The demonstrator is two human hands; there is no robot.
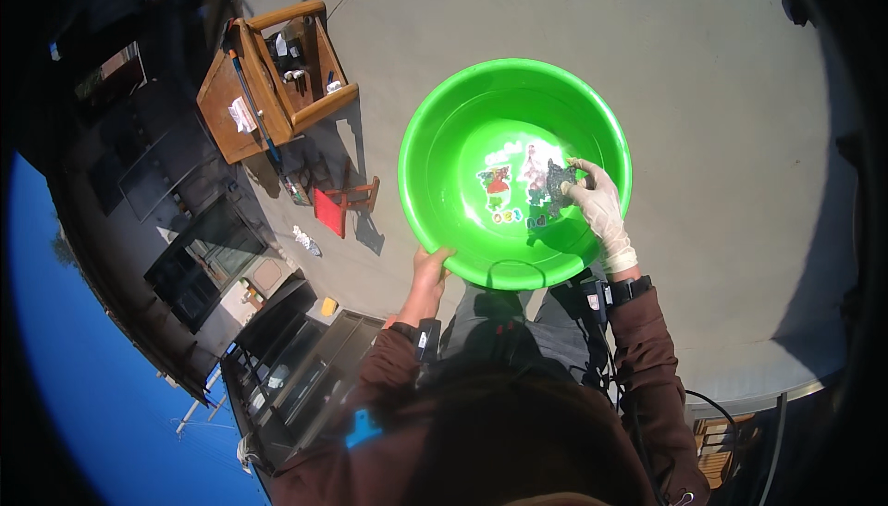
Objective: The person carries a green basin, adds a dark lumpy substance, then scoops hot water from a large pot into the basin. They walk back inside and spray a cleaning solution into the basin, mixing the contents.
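The left hand (428,273) grips the green basin (435,141) by its near-left rim; the gloved right hand (599,210) pinches a dark scrubber (558,182) inside it. Uneven pressure could tip the basin if the left grip slackens.

We cannot see most fingers of the bare left hand (428,275), hidden beneath the round green plastic basin (444,145).

- Big green basin (433,117) right in front of the person, colorful printed pictures on its inside
- Bare left hand (429,275) grips the rim, lower left
- Right hand (599,208), in a whitish glove, pinches a dark, scrubber-looking thing (558,180) inside
- Wooden cabinet (225,117) and little red stool (329,213) off to the left
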